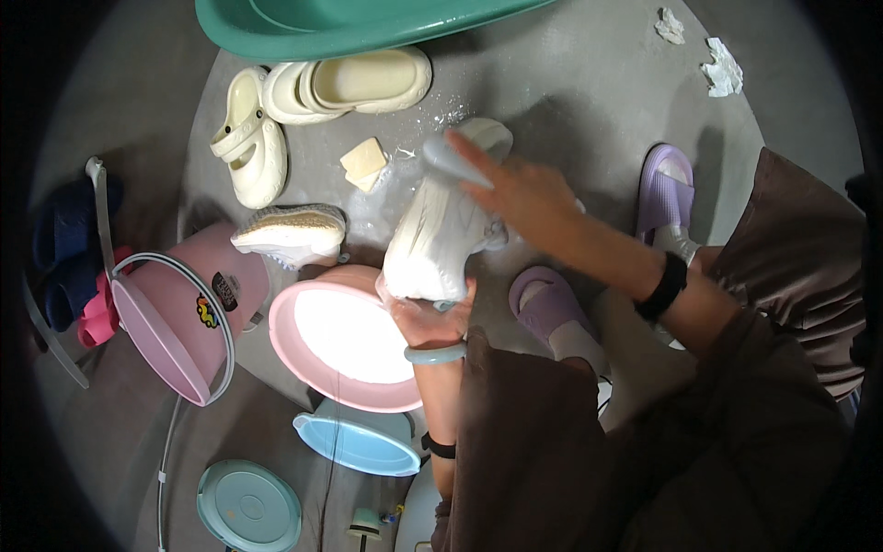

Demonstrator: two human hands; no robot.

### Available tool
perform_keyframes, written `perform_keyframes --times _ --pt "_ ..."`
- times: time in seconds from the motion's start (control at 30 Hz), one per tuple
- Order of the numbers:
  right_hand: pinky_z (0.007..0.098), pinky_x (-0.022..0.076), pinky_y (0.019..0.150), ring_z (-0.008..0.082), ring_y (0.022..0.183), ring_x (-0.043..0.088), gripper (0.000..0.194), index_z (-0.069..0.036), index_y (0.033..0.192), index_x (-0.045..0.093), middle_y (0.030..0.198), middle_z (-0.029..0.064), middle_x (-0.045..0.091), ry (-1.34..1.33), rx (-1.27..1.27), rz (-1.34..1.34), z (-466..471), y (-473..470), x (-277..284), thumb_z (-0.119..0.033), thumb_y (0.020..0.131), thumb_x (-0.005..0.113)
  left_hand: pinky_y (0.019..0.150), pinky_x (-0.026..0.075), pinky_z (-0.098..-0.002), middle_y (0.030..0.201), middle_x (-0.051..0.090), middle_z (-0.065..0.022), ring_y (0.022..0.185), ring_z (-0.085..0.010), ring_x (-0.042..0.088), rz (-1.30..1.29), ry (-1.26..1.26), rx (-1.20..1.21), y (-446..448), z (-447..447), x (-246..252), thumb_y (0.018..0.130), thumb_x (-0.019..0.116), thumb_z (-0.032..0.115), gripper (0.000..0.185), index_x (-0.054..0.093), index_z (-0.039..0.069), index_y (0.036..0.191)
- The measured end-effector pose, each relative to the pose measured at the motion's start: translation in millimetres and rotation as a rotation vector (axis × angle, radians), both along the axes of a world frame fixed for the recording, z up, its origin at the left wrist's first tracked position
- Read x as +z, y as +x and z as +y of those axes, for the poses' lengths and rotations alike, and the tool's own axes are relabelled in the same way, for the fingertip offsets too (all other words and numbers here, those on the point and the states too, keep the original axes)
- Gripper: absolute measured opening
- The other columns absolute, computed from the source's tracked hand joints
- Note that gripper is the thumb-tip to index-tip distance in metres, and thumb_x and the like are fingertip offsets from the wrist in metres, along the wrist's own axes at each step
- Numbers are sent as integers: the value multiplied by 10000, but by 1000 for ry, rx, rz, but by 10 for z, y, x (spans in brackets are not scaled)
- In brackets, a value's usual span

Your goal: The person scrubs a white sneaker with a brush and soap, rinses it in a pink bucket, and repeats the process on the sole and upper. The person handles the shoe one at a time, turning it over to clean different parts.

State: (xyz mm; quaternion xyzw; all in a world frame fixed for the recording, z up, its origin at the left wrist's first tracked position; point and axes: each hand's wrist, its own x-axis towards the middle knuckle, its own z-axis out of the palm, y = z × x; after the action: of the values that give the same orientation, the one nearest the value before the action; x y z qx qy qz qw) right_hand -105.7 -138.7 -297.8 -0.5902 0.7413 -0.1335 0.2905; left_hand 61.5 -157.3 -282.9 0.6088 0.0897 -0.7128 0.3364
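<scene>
A white sneaker (434, 234) rests in my left hand (438, 319), whose fingers and palm are round its lower end, over the edge of a pink basin (296, 359). My right hand (528, 196) grips a pale grey-blue brush (455, 162), blurred by motion, against the upper part of the sneaker. The brush's underside is hidden. Foam spots the grey floor beside it. Two pieces of pale yellow soap (363, 159) lie left of the sneaker. A second sneaker (293, 238) lies on its side above the basin, its sole facing up.
Cream clogs (372, 79) stand below a green tub (331, 34). A pink bucket (193, 303) lies tipped at left, near dark blue slippers (65, 276). A blue basin (359, 441) and a teal lid (252, 507) are lower down. Crumpled tissues (724, 69) lie upper right.
</scene>
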Motion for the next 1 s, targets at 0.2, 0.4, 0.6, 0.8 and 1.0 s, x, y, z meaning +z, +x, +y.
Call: perform_keyframes --times 0.2,0.4,0.6,0.8,1.0 --pt "394 545 509 284 634 676 728 -229 1515 244 806 156 667 -289 115 -90 42 166 212 -367 894 598 622 528 -428 1102 631 -23 925 -251 615 -47 -89 48 -37 11 -24 860 489 501 447 581 192 1170" --pt "454 549 594 311 718 690 737 -263 1528 227 932 197 668 205 -50 2 -85 -303 27 -354 896 597 704 515 -486 1136 635 -44 968 -293 615 -222 32 -27 21 34 -90 874 461 561 510 571 184 1200" --pt "482 534 627 392 712 663 689 -277 1523 204 824 206 665 58 -90 -224 12 -213 -130 -358 936 557 708 537 -455 1209 601 -43 1066 -273 588 -34 -38 -88 171 94 -161 862 512 481 476 571 163 1211" --pt "502 516 619 416 687 640 613 -304 1515 198 733 200 649 200 -259 -9 -103 -740 -340 -405 979 478 757 516 -490 1243 585 -38 1088 -302 568 -99 -15 -159 121 86 -25 851 499 589 578 549 186 1262" --pt "352 510 486 255 523 586 707 -310 1502 300 724 128 590 -278 51 -169 363 291 -130 -400 875 615 799 531 -462 1258 564 -48 1105 -290 558 -77 -153 -128 170 85 30 871 490 565 560 536 174 1268"
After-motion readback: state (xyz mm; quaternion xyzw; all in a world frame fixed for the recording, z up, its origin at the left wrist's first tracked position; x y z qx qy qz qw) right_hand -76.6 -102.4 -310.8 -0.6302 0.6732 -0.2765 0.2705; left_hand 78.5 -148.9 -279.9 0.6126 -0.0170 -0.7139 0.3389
